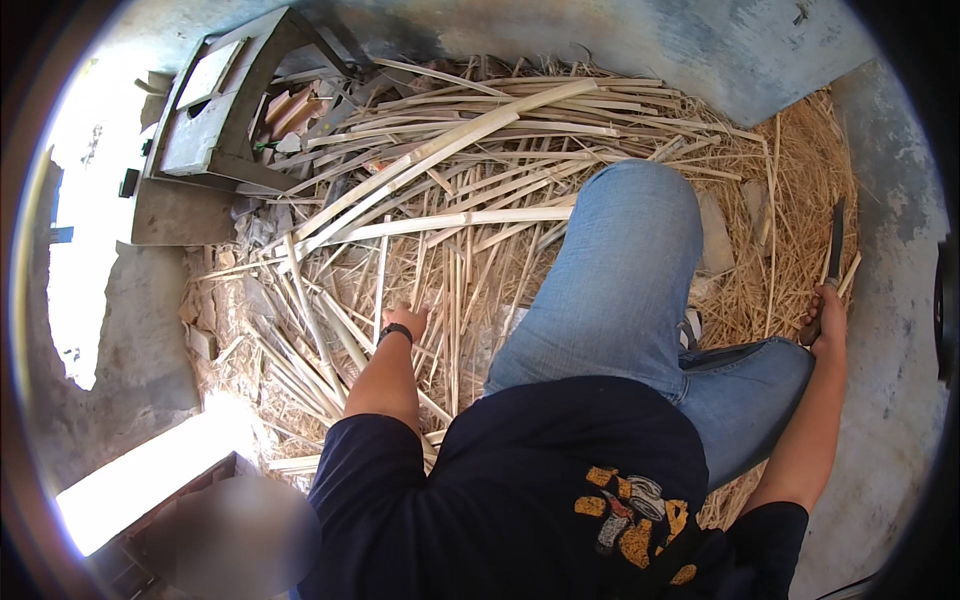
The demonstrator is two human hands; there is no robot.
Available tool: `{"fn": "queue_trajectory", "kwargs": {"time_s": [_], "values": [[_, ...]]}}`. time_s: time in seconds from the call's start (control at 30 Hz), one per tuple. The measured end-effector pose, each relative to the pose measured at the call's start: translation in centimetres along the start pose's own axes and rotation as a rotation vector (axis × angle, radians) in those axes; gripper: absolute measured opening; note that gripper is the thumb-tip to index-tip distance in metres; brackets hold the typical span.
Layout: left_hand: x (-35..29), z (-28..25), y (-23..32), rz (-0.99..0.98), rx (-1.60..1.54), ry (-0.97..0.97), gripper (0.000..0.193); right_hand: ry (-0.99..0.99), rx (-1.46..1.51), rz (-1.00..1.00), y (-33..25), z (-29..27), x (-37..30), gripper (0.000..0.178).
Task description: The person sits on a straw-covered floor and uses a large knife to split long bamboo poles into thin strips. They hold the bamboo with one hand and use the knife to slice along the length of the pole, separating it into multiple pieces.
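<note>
My left hand (405, 321), with a dark band on its wrist, is down among the pale split bamboo strips (455, 330) left of my knee. Its fingers look curled, but what they hold, if anything, is hidden. One thin upright strip (381, 275) passes close beside the thumb. Out at the far right, my right hand (829, 318) is closed round the handle of a long knife (836, 240). The dark blade points away from me, near the wall. A short pale strip (850, 274) shows next to that hand; whether it is held I cannot tell.
Long bamboo strips (470, 125) lie heaped across the far floor. A wooden box-like cabinet (215, 125) stands far left. Straw shavings (740, 290) cover the floor at right, beside a grey wall (895, 330). My bent jeans-clad leg (625, 270) lies between my hands. A blurred round shape (232, 537) is lower left.
</note>
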State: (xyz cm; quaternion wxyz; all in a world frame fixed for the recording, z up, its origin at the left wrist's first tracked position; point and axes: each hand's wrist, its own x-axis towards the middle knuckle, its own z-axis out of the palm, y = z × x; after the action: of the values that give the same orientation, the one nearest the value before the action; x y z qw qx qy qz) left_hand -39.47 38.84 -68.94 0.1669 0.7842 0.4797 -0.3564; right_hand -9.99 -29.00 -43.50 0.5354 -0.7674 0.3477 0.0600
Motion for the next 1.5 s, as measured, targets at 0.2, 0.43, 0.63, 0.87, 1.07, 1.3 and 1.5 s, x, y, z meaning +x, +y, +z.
{"fn": "queue_trajectory", "kwargs": {"time_s": [0.2,0.43,0.63,0.87,1.07,1.3,1.5], "values": [[4.3,-1.0,0.5,0.061,-0.134,0.006,0.067,-0.003,0.005,0.005,-0.3,0.3,0.4,0.013],[5.1,-1.7,0.3,-0.061,-0.145,0.017,0.068,0.010,-0.041,-0.036,-1.1,1.2,-0.3,0.015],[5.0,-1.1,0.1,-0.128,0.088,-0.043,0.078,0.022,-0.049,-0.013,-1.6,2.2,-1.0,0.015],[9.9,1.1,-2.2,-0.099,0.094,-0.075,0.083,-0.032,0.098,0.071,-1.5,2.1,0.6,0.025],[10.1,0.3,-1.9,-0.121,0.110,-0.131,0.083,-0.017,0.104,0.056,-2.4,3.7,-0.3,0.038],[4.6,-1.5,0.7,-0.129,0.064,-0.092,0.071,-0.017,0.066,0.059,-2.7,4.3,-0.9,0.036],[4.6,-2.0,-0.1,-0.042,0.084,-0.134,0.071,-0.025,0.090,0.051,-2.9,4.2,-0.3,0.035]]}}
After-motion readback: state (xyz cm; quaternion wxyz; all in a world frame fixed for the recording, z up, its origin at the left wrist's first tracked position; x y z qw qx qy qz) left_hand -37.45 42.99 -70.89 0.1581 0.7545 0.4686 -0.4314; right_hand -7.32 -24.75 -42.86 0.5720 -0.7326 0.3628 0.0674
